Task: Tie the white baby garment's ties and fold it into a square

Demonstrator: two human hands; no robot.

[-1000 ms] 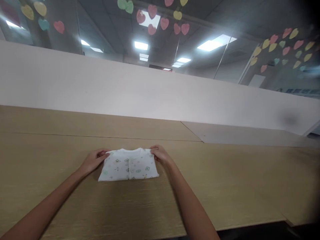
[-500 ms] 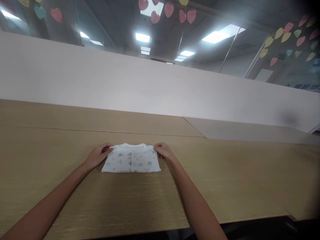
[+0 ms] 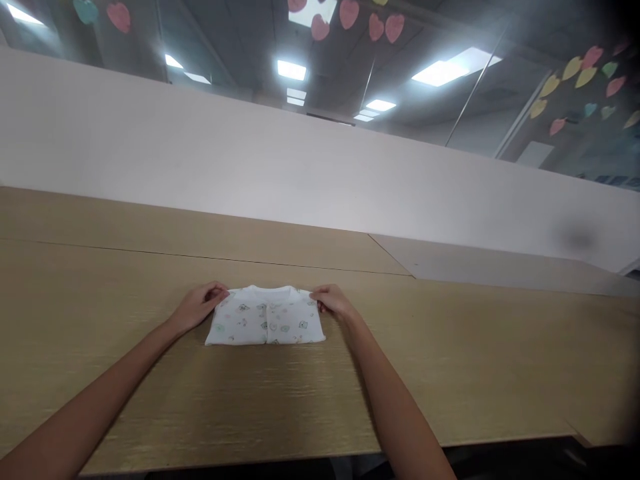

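Now the left hand [image 3: 196, 308] and right hand [image 3: 336, 302] pinch the folded white printed shirt's [image 3: 265, 321] far corners on the tabletop [image 3: 480, 360].

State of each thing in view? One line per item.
Shirt: folded, lying on the table, neckline on the far side.
Left hand: bent, at the shirt's far left corner; firmness of grip can't be told.
Right hand: bent, at the shirt's far right corner; grip likewise unclear.
Table: bearing the shirt.
Ceiling lights: on.
Paper hearts: stuck on the glass.
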